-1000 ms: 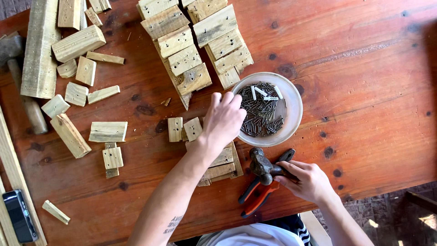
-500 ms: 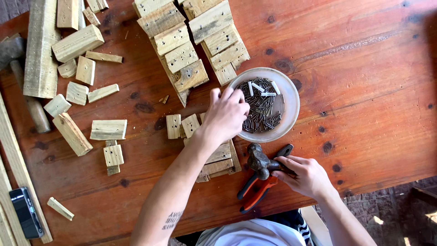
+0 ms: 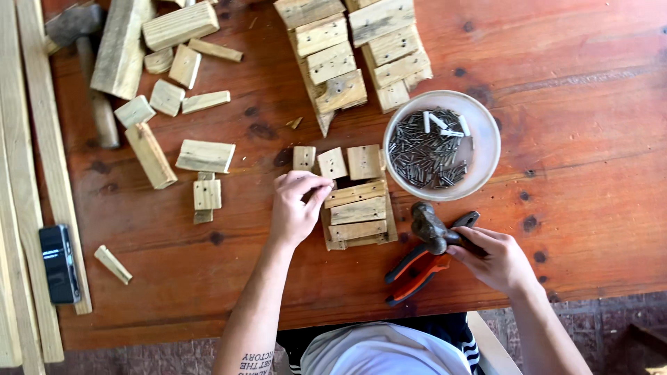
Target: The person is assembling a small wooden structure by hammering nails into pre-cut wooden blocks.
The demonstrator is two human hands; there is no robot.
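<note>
Nearest, the right hand is wrapped around a dark hammer lying over orange-handled pliers. The left hand pinches its fingertips together, perhaps on a nail, beside the slatted wooden piece. Farther right sits the white bowl of nails.
</note>
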